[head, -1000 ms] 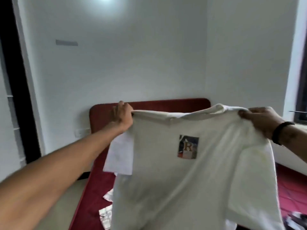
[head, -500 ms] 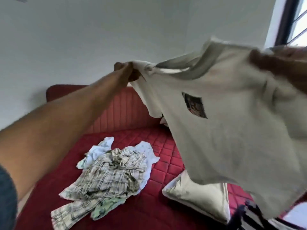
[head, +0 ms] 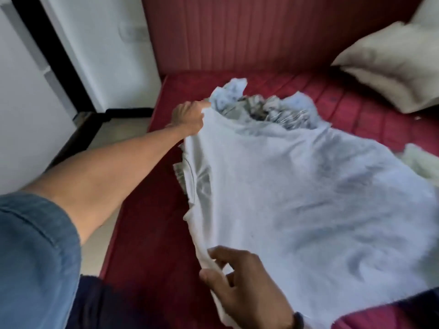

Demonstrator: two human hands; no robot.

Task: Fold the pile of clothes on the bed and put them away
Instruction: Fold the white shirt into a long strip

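Observation:
A white T-shirt (head: 297,198) lies spread over the red bed (head: 147,233), covering part of a pile of checked and pale clothes (head: 259,108) at its far end. My left hand (head: 190,117) grips the shirt's far left corner, close to the pile. My right hand (head: 244,288) pinches the near left edge of the shirt at the bottom of the view. The shirt's printed patch is hidden.
A cream pillow (head: 392,65) leans against the red headboard (head: 249,32) at the back right. Another pale cloth (head: 422,162) shows at the right edge. Left of the bed lie a strip of floor (head: 111,131), a white wall and a dark door frame (head: 45,48).
The shirt was held up in the air before me; both hands have swung it down and it now lies flat on the bed over the pile. The view has tilted down.

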